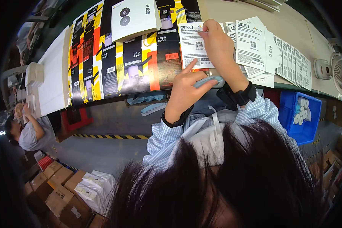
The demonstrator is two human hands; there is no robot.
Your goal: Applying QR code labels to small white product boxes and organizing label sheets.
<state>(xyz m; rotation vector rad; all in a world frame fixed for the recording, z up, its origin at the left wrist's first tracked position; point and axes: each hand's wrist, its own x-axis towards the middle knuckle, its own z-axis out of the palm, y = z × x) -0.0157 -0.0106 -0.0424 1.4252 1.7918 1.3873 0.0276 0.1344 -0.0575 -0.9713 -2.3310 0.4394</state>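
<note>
both hands (186, 89) (216, 45) on white leaflet (192, 43)

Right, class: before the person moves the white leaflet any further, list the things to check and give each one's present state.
1. Right hand grips the leaflet at its top edge: ok.
2. Left hand free to help: not ok, it holds a pale blue tool, index finger pointing at the leaflet.
3. Leaflet lies flat on the flattened cartons: cannot tell.
4. More leaflets within reach: ok, a fanned row lies to the right.
5. White box stays out of the way: ok, apart from both hands.
</note>
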